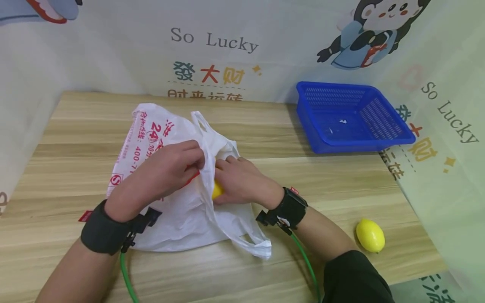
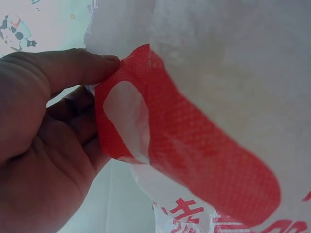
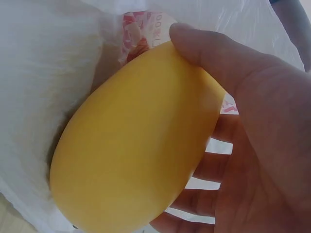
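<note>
A white plastic carrier bag [image 1: 178, 231] with red print lies on the wooden table, its mouth facing right. My left hand [image 1: 170, 166] pinches the bag's edge at the opening; in the left wrist view thumb and fingers grip a red-printed fold [image 2: 194, 145]. At the bag's mouth, my right hand [image 1: 244, 181] holds a smooth yellow mango [image 3: 131, 141], thumb on one side and fingers curled round the other. In the head view the right hand and bag hide most of the mango. Whatever else lies inside the bag is hidden.
A lemon [image 1: 370, 235] sits on the table [image 1: 341, 185] to the right, beside the right forearm. At the back right stands a blue plastic basket [image 1: 352, 148] with small white scraps in it. Printed cloth [image 1: 125, 54] hangs behind the table, and green cables [image 1: 305, 259] trail from both wrists.
</note>
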### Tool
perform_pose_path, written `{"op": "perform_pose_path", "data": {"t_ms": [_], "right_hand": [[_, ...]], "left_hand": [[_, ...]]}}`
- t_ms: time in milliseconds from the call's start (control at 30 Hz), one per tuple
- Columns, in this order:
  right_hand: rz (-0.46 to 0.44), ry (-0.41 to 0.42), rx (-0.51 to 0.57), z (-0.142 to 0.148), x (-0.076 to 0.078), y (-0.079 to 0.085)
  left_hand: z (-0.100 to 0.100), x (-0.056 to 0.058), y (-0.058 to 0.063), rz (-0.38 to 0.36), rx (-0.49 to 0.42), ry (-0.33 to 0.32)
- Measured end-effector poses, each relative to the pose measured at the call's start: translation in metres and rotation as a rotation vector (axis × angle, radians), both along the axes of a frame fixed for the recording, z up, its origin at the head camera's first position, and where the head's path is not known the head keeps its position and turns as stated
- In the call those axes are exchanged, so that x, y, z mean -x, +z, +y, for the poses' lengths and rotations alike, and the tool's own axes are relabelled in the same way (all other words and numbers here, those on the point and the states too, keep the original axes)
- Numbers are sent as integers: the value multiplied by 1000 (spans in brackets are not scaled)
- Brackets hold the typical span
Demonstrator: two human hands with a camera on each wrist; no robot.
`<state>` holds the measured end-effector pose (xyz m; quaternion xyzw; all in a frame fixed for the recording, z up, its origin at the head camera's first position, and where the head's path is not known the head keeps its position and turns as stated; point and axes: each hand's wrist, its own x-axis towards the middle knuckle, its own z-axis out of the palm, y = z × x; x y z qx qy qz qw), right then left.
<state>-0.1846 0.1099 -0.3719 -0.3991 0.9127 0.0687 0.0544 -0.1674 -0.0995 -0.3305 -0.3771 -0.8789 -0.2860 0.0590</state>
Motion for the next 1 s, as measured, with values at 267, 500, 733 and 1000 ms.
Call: {"op": "perform_pose_path", "data": {"t_ms": [267, 500, 733, 1000], "right_hand": [[-7, -4, -13, 4, -1, 2], [-64, -41, 4, 15, -3, 4], [-86, -97, 59, 37, -8, 8], [-96, -247, 148, 84, -18, 13]], "left_hand": [[1, 1, 1, -9, 18, 17], [-2, -1, 3, -40, 51, 34], [-1, -1, 5, -74, 105, 53], [-3, -1, 7, -90, 136, 75]]}}
